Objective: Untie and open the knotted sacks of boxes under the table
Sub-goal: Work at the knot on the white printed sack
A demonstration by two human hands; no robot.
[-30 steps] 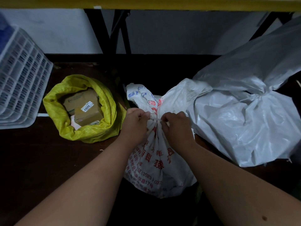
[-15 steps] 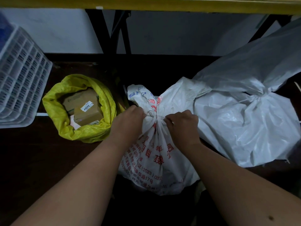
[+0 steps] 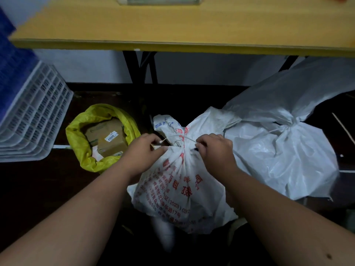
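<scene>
A white sack with red print (image 3: 178,191) stands on the dark floor in the middle, its neck bound by a thin white string (image 3: 180,140). My left hand (image 3: 143,150) pinches one end of the string at the left of the neck. My right hand (image 3: 214,150) pinches the other end at the right. The string runs taut between them over the gathered neck. A larger plain white sack (image 3: 288,160) sits at the right, its neck knotted. At the left a yellow sack (image 3: 82,139) stands open, showing cardboard boxes (image 3: 109,139).
A yellow-edged tabletop (image 3: 172,31) spans the top, with black table legs (image 3: 138,68) behind the sacks. A stack of white plastic crates (image 3: 32,120) stands at the far left. A thin stick (image 3: 343,129) lies at the right edge.
My hands have drawn apart from the sack's neck, pulling the string ends out to either side. The camera has tilted up, showing more of the tabletop.
</scene>
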